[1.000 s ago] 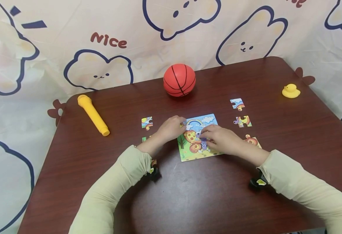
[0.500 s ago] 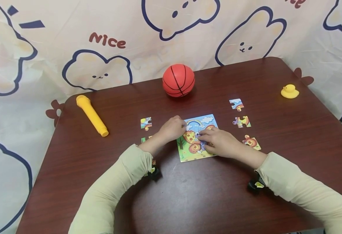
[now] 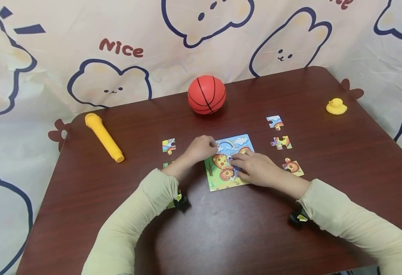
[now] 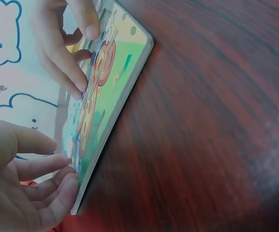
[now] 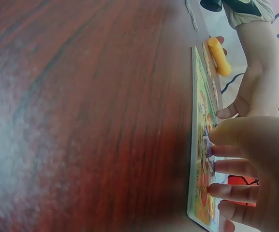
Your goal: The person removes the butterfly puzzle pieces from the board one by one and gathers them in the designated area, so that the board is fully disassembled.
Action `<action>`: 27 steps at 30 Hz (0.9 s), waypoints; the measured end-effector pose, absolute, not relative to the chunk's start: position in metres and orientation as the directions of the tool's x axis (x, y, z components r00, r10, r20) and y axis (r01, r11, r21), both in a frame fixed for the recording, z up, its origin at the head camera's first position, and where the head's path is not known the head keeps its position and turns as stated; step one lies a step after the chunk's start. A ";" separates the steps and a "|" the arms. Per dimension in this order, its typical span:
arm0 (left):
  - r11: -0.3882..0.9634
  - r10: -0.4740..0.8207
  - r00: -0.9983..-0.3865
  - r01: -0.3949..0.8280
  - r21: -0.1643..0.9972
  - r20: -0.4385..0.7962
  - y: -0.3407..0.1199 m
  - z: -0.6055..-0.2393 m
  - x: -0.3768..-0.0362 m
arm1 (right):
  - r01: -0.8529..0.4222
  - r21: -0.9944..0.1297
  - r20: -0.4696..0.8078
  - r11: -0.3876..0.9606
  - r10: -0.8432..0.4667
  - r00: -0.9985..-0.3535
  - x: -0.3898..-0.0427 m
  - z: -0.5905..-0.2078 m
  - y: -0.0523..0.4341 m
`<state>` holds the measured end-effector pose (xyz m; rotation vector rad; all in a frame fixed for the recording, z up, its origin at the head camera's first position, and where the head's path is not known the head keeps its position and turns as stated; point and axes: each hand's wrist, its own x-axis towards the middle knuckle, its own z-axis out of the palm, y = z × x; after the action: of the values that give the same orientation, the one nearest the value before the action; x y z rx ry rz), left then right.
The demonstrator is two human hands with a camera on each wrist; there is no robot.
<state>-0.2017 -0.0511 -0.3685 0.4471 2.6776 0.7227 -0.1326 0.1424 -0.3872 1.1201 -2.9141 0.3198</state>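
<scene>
A square puzzle board [image 3: 218,184] with a butterfly and rainbow picture lies flat on the table. My left hand [image 3: 200,149] is at its upper left edge, fingers loosely bent; in the left wrist view these fingers [image 4: 57,203] rest along the board's rim, with the thumb apart from them. Over the board's right half is my right hand [image 3: 258,169], its spread fingertips on the butterfly's middle. The right wrist view has those fingers [image 5: 236,167] nearly straight, tips down on the picture. Part of the picture is hidden under both hands.
Loose jigsaw pieces lie right of the board: a sky piece [image 3: 275,122], a yellow one [image 3: 282,142] and an orange-swirl one [image 3: 293,167]. Another piece [image 3: 168,145] lies left, with more partly under my left arm. Further out are a basketball [image 3: 206,94], yellow toy microphone [image 3: 104,138] and rubber duck [image 3: 336,106].
My right hand has drawn back slightly toward me, uncovering more of the butterfly's right wing. The left fingers have shifted a little at the board's edge. The head view has turned slightly right.
</scene>
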 end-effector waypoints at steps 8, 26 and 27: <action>0.754 0.313 -0.902 0.046 0.655 -0.297 -0.050 -0.372 -0.209 | -0.656 -0.198 0.062 0.728 -0.659 -0.750 -0.133 -0.387 0.142; 0.428 0.280 -0.884 -0.235 0.873 -0.375 -0.051 -0.371 -0.215 | -0.647 -0.231 0.079 0.726 -0.649 -0.756 -0.135 -0.390 0.143; 0.421 0.278 -0.886 -0.236 0.876 -0.372 -0.052 -0.369 -0.215 | -0.647 -0.233 0.080 0.726 -0.649 -0.756 -0.135 -0.390 0.143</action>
<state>-0.2148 -0.0516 -0.3694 0.0360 2.2138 1.4732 -0.1346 0.1432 -0.3903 1.0986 -2.9244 0.3902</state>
